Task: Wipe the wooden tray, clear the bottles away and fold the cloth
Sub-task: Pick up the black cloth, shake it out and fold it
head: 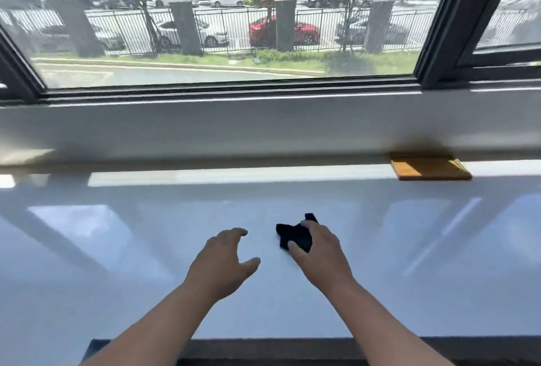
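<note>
A small dark cloth [292, 235] lies bunched on the glossy white counter [146, 248]. My right hand [319, 251] grips it, fingers curled over its right side and thumb along its lower edge. My left hand [225, 263] hovers just left of the cloth with fingers apart and nothing in it. The wooden tray [430, 169] lies flat at the back right of the counter, against the wall under the window sill. No bottles are in view.
A white sill ledge [263, 128] runs across above the counter, below a wide window with a dark frame [436, 22]. The counter's dark front edge [292, 348] runs along the bottom of the view.
</note>
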